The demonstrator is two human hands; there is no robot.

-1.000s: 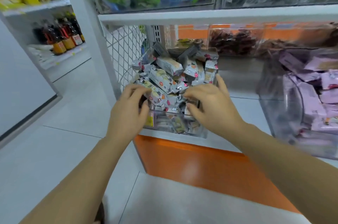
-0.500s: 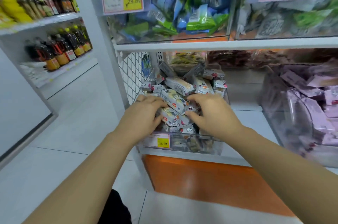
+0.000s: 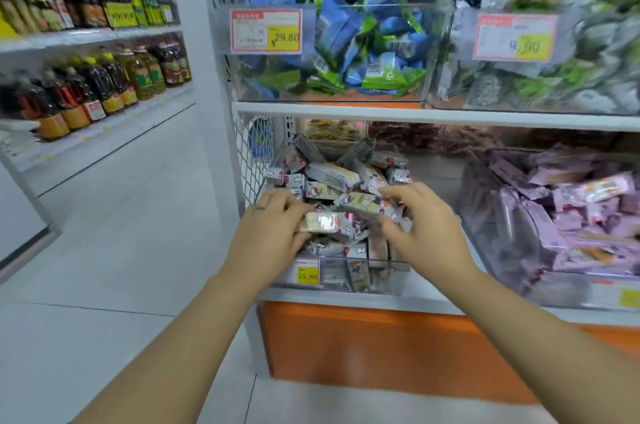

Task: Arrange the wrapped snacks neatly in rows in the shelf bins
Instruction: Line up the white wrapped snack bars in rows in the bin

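A clear bin [image 3: 375, 272] on the lower shelf holds a loose heap of white wrapped snack bars [image 3: 332, 176] with cartoon prints. Both hands are over the front of the heap. My left hand [image 3: 268, 238] grips one wrapped bar [image 3: 325, 222] by its left end, held level just above the pile. My right hand [image 3: 427, 233] is to the right of it, with its fingers curled over and its thumb under the snacks at the pile's right front [image 3: 394, 212]. Exactly which wrapper it pinches is blurred.
A yellow price tag [image 3: 306, 274] sits on the bin front. A bin of purple wrapped snacks [image 3: 554, 216] stands to the right. Above are bins of blue and green packets [image 3: 346, 43] and grey-green packets [image 3: 571, 84]. Wire mesh [image 3: 251, 160] closes the left side. Oil bottles [image 3: 104, 84] line the far left shelves.
The view has tilted up, showing the upper bins. My left hand has lifted one bar out of the front of the pile; my right hand has shifted slightly right, fingers still in the heap.
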